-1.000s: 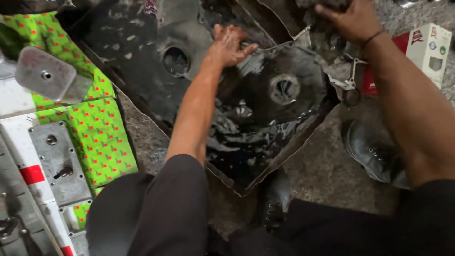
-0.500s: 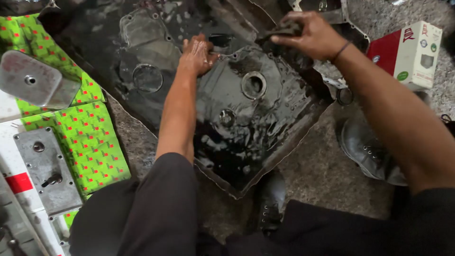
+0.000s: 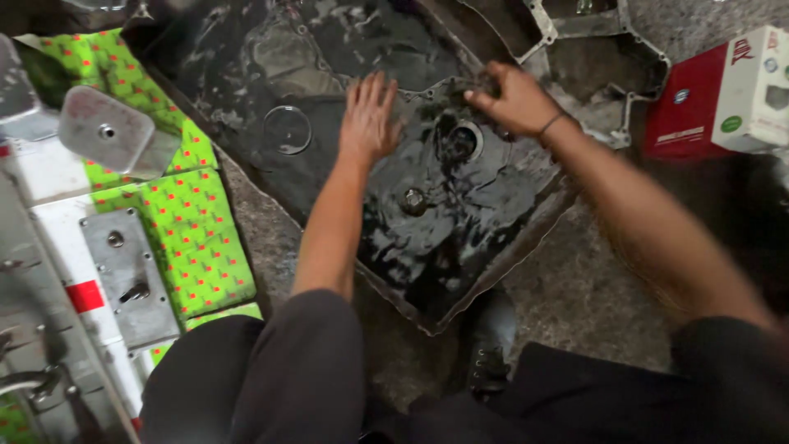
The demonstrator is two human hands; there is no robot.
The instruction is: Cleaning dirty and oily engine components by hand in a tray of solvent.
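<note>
A dark metal engine cover [image 3: 460, 193], wet with black oily liquid, lies in a shallow sheet-metal tray [image 3: 530, 238] on the stone floor. My left hand [image 3: 367, 119] rests flat on the cover's upper left part, fingers spread and holding nothing. My right hand [image 3: 514, 100] is at the cover's top edge, just above a round hole [image 3: 463, 141], with its fingers closed on a dark rag [image 3: 485, 85]. A small bolt boss [image 3: 412, 200] sits below the hole.
Another grey casing [image 3: 604, 37] lies at the top right beside a red and white box [image 3: 723, 90]. Green patterned paper [image 3: 193, 234] on the left carries metal plates [image 3: 127, 275] [image 3: 107, 131]. A round clear disc [image 3: 288, 130] lies in the tray. My boot [image 3: 493, 345] is under the tray's near corner.
My right hand came down from the upper right with the rag onto the cover by the hole. My left hand opened flat on the cover. The view shifted slightly.
</note>
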